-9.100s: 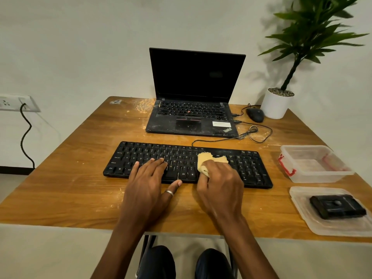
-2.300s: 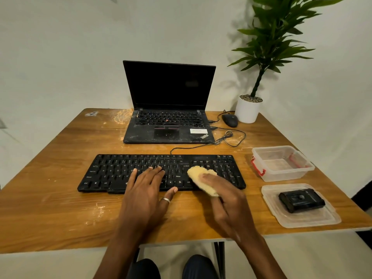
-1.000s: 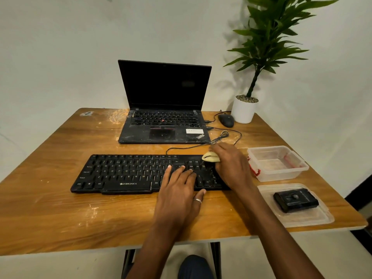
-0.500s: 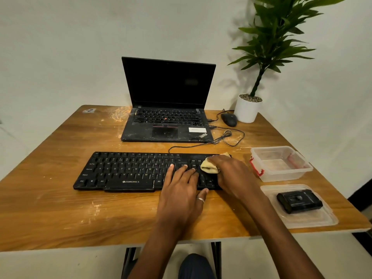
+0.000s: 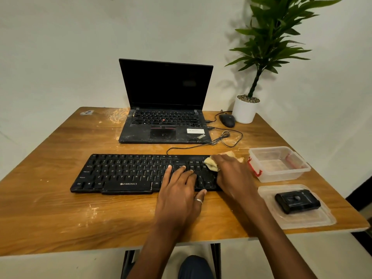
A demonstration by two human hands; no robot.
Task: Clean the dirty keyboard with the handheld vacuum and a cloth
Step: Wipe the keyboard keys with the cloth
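Observation:
A black keyboard [image 5: 128,172] lies across the middle of the wooden table [image 5: 60,214]. My left hand [image 5: 179,196] rests flat on its right half, fingers straight on the keys. My right hand [image 5: 233,176] grips a pale yellow cloth [image 5: 212,163] and holds it against the keyboard's far right end, which the hand covers. A small black handheld vacuum [image 5: 297,201] lies on a clear plastic lid [image 5: 314,220] at the table's front right, away from both hands.
A dusty open laptop [image 5: 165,125] sits behind the keyboard, with a black mouse [image 5: 227,120], its cable [image 5: 227,137] and a potted plant [image 5: 246,109] at the back right. A clear plastic box [image 5: 279,164] with red clips stands just right of my right hand. Pale dust streaks the table.
My right hand has wiped the cloth from the keyboard's middle to its far right end. My left hand has shifted right along the keys to hold that half down.

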